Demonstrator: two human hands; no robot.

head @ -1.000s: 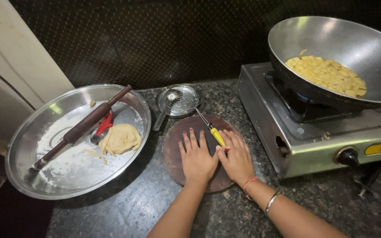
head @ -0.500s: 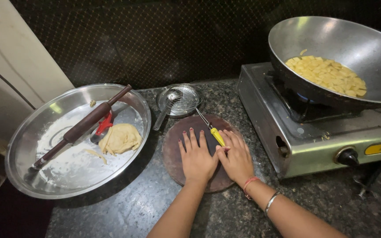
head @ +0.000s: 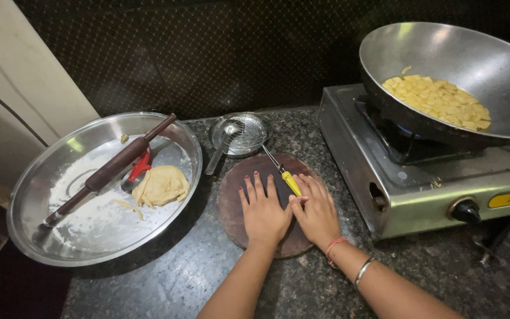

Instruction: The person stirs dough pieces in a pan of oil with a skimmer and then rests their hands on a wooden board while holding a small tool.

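Note:
My left hand (head: pixel 262 212) lies flat, fingers spread, on a round dark wooden board (head: pixel 231 207) on the counter. My right hand (head: pixel 316 211) lies flat beside it on the board's right part, its thumb touching the left hand. Whatever is under the palms is hidden. A wire skimmer with a yellow handle (head: pixel 291 182) lies across the board's far edge, just beyond my right fingers.
A large steel tray (head: pixel 42 177) at left holds flour, a dough lump (head: pixel 162 185), a dark rolling pin (head: pixel 110 168) and a red-handled tool (head: pixel 139 168). A small steel strainer dish (head: pixel 250 131) with a spoon sits behind the board. A steel stove (head: pixel 408 183) at right carries a wok (head: pixel 444 53) of yellow pieces.

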